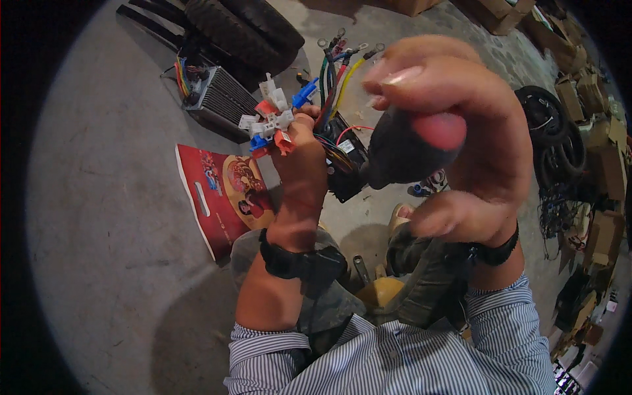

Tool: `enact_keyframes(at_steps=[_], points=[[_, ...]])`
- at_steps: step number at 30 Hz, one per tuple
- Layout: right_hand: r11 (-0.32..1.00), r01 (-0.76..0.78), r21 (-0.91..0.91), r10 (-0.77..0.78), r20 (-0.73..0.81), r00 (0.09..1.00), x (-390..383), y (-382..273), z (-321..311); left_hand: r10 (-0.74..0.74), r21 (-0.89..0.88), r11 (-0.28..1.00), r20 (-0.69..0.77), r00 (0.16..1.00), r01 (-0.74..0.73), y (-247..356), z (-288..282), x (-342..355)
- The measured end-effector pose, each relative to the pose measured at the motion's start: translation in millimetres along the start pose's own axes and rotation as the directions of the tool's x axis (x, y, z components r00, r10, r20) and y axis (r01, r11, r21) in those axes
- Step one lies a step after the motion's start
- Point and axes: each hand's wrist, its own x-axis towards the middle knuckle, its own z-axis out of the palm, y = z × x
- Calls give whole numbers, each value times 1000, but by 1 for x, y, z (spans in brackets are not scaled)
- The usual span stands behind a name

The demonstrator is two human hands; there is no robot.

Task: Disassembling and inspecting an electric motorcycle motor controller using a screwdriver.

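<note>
My left hand (300, 155) is closed around the wire bundle of a black finned controller box (351, 146). White, red and blue plug connectors (271, 122) cluster at its fingers. Thick green, red, black and yellow cables (341, 84) with ring terminals rise beyond the box. Close to the camera, my right hand (495, 125) curls around a dark rounded object with a red end (403, 146); its kind is unclear. That object covers part of the box's right side.
On the floor lie a red printed bag (224, 210), a second finned controller (227, 99) with wires, and black tyres (247, 33) at the far left. Along the right stand wheels (546, 118) and cardboard boxes (604, 237). A small wrench-like tool (360, 266) and a yellow object (382, 291) are between my legs.
</note>
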Motion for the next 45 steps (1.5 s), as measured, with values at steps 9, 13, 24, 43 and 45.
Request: enact_keyframes(at_steps=[9,13,24,43,45], points=[[997,68,-23,-66,88,994,-6,12,-12,-17,-14,1000,20,1000,18,-2,3,2],[997,-78,18,75,149,986,2,-10,-6,-15,-12,1000,11,1000,15,-1,-1,3],[995,-1,-101,9,86,996,-8,-2,-12,-14,-40,999,-11,1000,13,0,4,3],[991,-91,-96,95,41,995,1,-12,9,-62,-80,995,54,997,67,9,5,-6],[992,-128,-18,128,3,992,0,-15,11,-65,-88,994,61,996,70,11,7,-7]])
